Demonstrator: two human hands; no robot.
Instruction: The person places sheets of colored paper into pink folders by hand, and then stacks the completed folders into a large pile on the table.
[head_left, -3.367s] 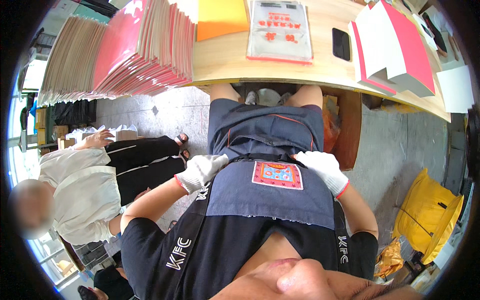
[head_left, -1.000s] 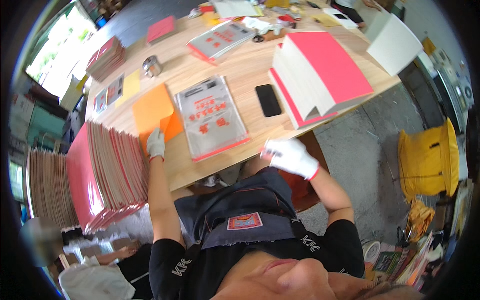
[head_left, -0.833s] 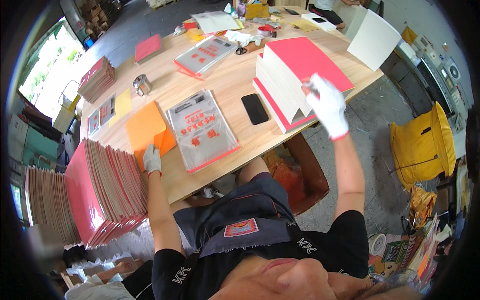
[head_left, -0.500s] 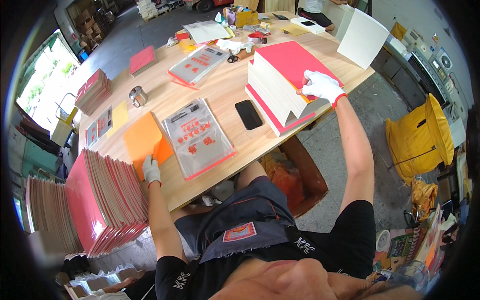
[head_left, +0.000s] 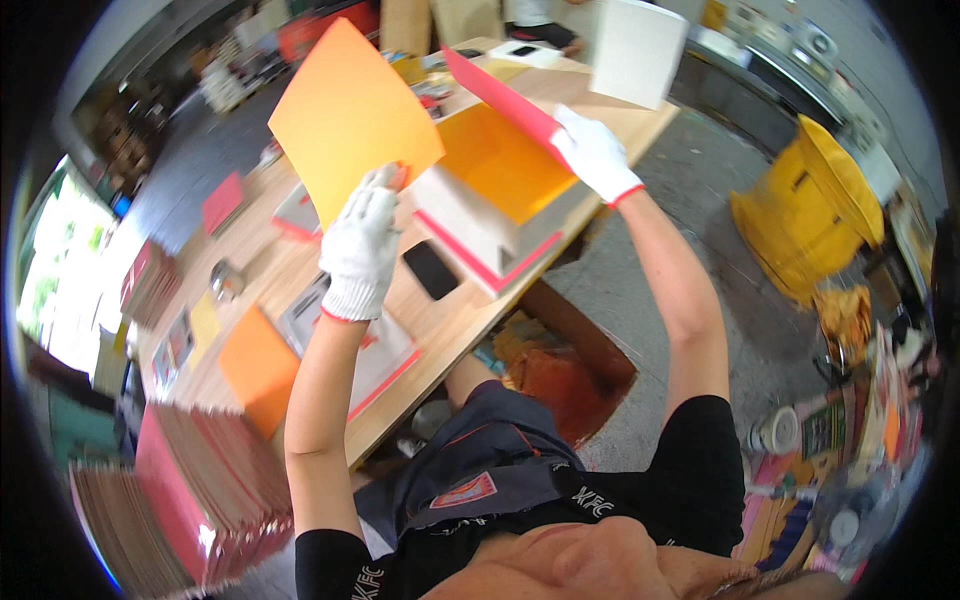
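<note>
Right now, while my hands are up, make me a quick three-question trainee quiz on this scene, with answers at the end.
1. Multiple choice: which hand holds the upraised orange sheet?
A) left
B) right
C) both

2. True or false: the black phone lies on the floor.

3. Fill in the colour: the right hand holds a ____ slanting sheet.

Key:
1. A, the left hand.
2. False; it lies on the table.
3. Pinkish red.
</note>
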